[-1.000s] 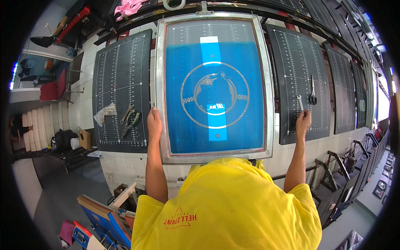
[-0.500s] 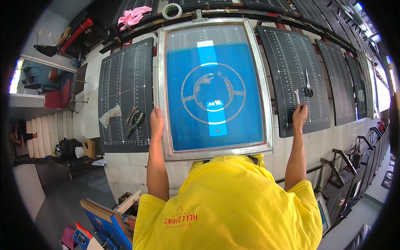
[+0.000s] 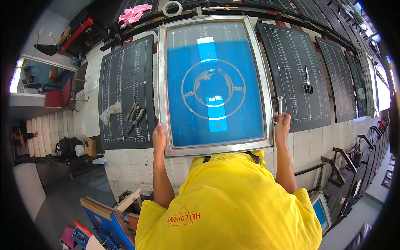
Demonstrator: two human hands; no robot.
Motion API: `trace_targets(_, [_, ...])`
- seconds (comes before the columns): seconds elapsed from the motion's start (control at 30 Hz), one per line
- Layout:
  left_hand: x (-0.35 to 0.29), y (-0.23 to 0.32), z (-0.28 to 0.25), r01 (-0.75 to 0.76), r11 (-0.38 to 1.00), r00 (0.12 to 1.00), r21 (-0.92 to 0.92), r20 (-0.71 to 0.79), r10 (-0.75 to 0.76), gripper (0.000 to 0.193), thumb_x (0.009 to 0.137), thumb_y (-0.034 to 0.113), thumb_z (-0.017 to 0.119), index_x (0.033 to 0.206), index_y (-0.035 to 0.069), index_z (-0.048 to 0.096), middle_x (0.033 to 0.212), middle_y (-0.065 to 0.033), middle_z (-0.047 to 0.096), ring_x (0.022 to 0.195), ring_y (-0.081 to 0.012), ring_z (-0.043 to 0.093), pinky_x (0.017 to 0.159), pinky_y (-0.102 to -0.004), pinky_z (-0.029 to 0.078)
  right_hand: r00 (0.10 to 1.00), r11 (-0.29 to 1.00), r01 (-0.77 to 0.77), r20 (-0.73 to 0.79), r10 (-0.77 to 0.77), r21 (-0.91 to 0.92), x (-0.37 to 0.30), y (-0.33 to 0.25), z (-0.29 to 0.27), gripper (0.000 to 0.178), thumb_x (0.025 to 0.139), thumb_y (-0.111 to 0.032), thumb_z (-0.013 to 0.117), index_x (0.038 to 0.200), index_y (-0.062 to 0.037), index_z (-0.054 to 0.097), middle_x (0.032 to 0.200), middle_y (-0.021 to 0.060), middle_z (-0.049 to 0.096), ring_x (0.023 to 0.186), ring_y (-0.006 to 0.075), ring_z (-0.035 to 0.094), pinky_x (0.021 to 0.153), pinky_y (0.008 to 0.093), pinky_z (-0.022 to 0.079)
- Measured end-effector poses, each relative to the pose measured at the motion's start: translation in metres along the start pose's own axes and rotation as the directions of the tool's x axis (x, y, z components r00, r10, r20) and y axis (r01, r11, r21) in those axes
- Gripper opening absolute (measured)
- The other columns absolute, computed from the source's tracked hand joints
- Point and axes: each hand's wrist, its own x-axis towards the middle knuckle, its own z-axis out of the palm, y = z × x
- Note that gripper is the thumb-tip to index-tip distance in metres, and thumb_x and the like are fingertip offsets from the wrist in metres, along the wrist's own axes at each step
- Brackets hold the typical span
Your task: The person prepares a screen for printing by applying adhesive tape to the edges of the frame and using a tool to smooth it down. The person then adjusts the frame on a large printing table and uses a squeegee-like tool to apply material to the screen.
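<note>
A screen-printing frame with a metal rim and blue mesh lies in front of me; a pale ring design shows in the mesh. My left hand is at the lower left side of the rim, closed against its edge, with the fingers partly hidden. A small silver wrench stands up from the closed fingers of my right hand, just beside the rim's lower right side. Up at the far end, a metal clamp meets the rim.
Dark gridded boards flank the frame. Pliers and a clear plastic bag lie on the left board; scissors lie on the right board. A tape roll and pink cloth are at the back.
My right hand has moved left with the wrench, from over the right board to the frame's side. My left hand has slid nearer to me along the rim.
</note>
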Motion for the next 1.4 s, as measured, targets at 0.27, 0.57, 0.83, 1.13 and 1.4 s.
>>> trace_targets(0.27, [0.009, -0.021, 0.012, -0.124, 0.992, 0.981, 0.003, -0.149, 0.123, 0.060, 0.100, 0.042, 0.030, 0.115, -0.011, 0.054, 0.110, -0.0300, 0.059, 0.105, -0.0429, 0.055, 0.091, -0.0419, 0.040, 0.989, 0.998, 0.057, -0.140, -0.058, -0.005, -0.003, 0.010, 0.016, 0.018, 0.093, -0.013, 0.045, 0.103, 0.0015, 0.048, 0.087, 0.0150, 0.063, 0.080, 0.0224, 0.061, 0.075, 0.0335, 0.047])
trace_targets(0.57, [0.006, -0.021, 0.010, -0.144, 0.988, 0.977, -0.057, -0.166, 0.133, 0.058, 0.100, 0.040, 0.030, 0.109, -0.011, 0.056, 0.103, -0.0271, 0.061, 0.099, -0.0381, 0.057, 0.088, -0.0405, 0.041, 0.989, 0.997, 0.028, -0.145, -0.039, -0.076, -0.007, -0.008, 0.022, 0.017, 0.093, -0.014, 0.046, 0.101, 0.0004, 0.050, 0.086, 0.0123, 0.061, 0.077, 0.0211, 0.057, 0.073, 0.0330, 0.045])
trace_targets(0.83, [0.005, -0.015, 0.009, -0.106, 0.993, 0.988, -0.048, -0.121, 0.099, 0.057, 0.101, 0.040, 0.031, 0.109, -0.011, 0.056, 0.101, -0.0249, 0.061, 0.097, -0.0330, 0.057, 0.087, -0.0384, 0.041, 0.988, 0.998, 0.016, -0.153, -0.025, -0.065, -0.005, -0.006, 0.020, 0.017, 0.093, -0.015, 0.047, 0.101, -0.0001, 0.050, 0.085, 0.0116, 0.061, 0.077, 0.0196, 0.056, 0.073, 0.0327, 0.044])
trace_targets(1.13, [0.003, -0.013, 0.004, -0.135, 0.988, 0.989, -0.071, -0.078, 0.129, 0.056, 0.101, 0.038, 0.031, 0.108, -0.013, 0.054, 0.099, -0.0266, 0.061, 0.095, -0.0359, 0.058, 0.086, -0.0387, 0.043, 0.986, 1.000, 0.021, -0.164, -0.019, 0.014, -0.003, 0.005, 0.019, 0.018, 0.092, -0.014, 0.049, 0.102, 0.0004, 0.051, 0.085, 0.0100, 0.061, 0.080, 0.0198, 0.056, 0.076, 0.0318, 0.043])
trace_targets(1.4, [-0.001, 0.000, 0.007, -0.189, 0.971, 0.949, 0.149, -0.226, 0.219, 0.048, 0.099, 0.031, 0.033, 0.113, -0.010, 0.055, 0.107, -0.0303, 0.060, 0.101, -0.0434, 0.058, 0.087, -0.0439, 0.045, 0.996, 0.991, -0.045, -0.070, 0.054, 0.123, -0.001, -0.003, 0.009, 0.017, 0.093, -0.011, 0.045, 0.106, 0.0012, 0.047, 0.082, 0.0118, 0.063, 0.075, 0.0195, 0.062, 0.068, 0.0305, 0.051])
